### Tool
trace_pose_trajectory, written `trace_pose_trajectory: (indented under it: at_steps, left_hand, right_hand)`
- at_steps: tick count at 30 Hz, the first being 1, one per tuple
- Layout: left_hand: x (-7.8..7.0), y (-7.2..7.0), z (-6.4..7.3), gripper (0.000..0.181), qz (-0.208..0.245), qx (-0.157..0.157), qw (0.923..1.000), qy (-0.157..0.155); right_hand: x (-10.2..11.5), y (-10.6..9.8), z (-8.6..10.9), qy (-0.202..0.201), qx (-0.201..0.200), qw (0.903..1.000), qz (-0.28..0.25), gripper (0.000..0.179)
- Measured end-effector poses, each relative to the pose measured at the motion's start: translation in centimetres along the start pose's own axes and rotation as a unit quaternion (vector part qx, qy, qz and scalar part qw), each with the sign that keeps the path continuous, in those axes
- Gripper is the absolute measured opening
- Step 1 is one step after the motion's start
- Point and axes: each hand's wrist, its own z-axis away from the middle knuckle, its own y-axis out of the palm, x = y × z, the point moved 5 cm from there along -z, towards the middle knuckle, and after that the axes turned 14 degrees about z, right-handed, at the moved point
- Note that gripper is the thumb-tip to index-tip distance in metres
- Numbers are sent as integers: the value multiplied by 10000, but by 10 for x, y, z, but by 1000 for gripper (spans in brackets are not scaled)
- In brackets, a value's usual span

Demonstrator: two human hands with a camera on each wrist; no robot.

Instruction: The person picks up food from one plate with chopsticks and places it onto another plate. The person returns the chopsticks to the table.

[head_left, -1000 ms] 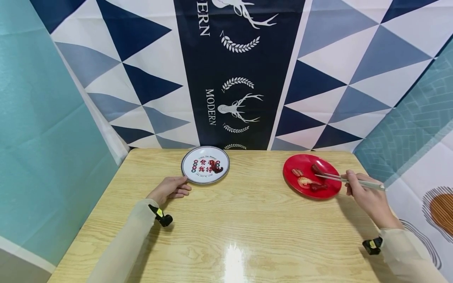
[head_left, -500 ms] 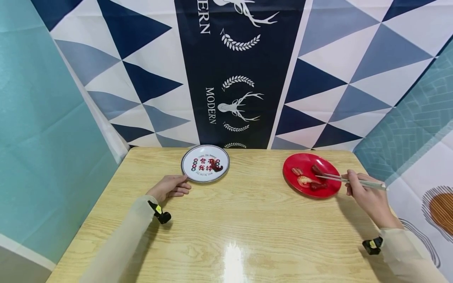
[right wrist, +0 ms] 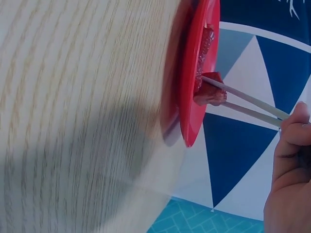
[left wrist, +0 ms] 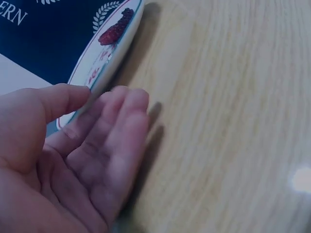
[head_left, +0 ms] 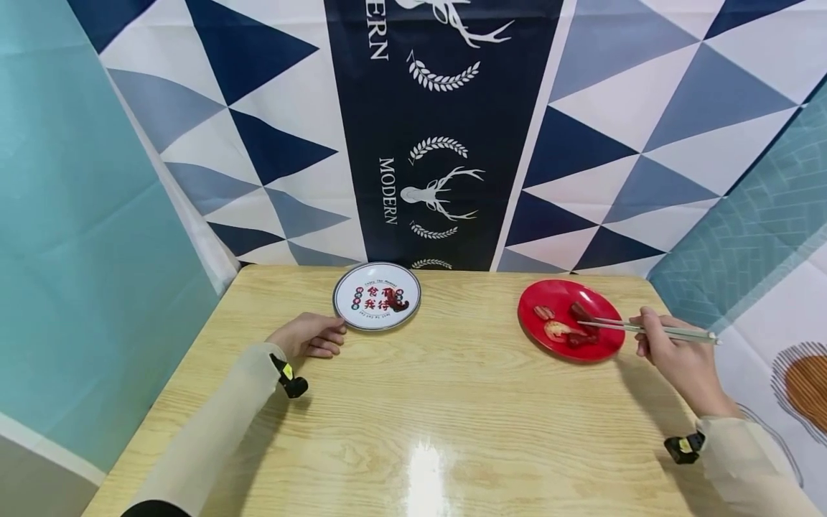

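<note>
My left hand [head_left: 310,336] pinches the near-left rim of a white plate [head_left: 377,270] printed with red characters. In the left wrist view its thumb lies over the rim, with the other fingers loosely bent beside it. A dark red food piece [head_left: 397,302] lies on that plate. Over at the right, my right hand [head_left: 681,362] holds a pair of pale chopsticks [head_left: 604,325]. Their tips reach to a reddish-brown meat piece [right wrist: 210,92] on a red plate [head_left: 549,291], one stick on either side of it. Several food pieces share the red plate, including a shrimp-like piece [head_left: 555,329] and a striped slice [head_left: 544,312].
Both plates stand near the back edge of the wood-grain table [head_left: 413,402]. A patterned cloth [head_left: 439,108] hangs behind them. Teal sheets [head_left: 123,251] border the sides, and each wrist wears a small black camera [head_left: 293,384].
The head view has shifted slightly. The rear ends of the chopsticks have moved a little to the right. Both plates and the food stay in place.
</note>
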Motion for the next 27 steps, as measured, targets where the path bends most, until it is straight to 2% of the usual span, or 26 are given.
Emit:
trace_pose_trajectory:
  at_steps: [6,9,13,22,27]
  left_hand:
    - [5,0,-3,36,475,158,9985,214]
    - [9,2,-4,36,868,275,9958,51]
    - [13,3,-4,34,1262,375,9912,-140]
    - [14,9,-6,34,1404,795,9868,-154]
    - [12,14,-7,35,1317,752,9883,-152]
  right_hand:
    - [17,-8,1,84,120,9997,-216,35]
    - [13,-7,0,125,226,9994,-242,36]
    - [-3,-3,-2,180,320,9993,-109,38]
    - [-12,-5,-3,240,403,9987,-175,40]
    - [-13,-5,-2,269,428,9985,-212,41]
